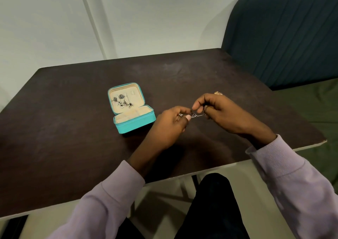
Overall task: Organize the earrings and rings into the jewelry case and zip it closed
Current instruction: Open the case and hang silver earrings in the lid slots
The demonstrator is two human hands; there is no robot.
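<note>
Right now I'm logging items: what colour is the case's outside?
Turquoise, with a cream lining; the head view shows the case clearly.

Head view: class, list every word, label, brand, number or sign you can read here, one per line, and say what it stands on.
None: no readable text shows anywhere in this view.
Turquoise jewelry case: no logo or lettering visible on its outside or cream lining.
Earrings in the lid: no tags.
Small metal piece pinched between the left hand and right hand: too small to show any marking.
Table: unmarked.
</note>
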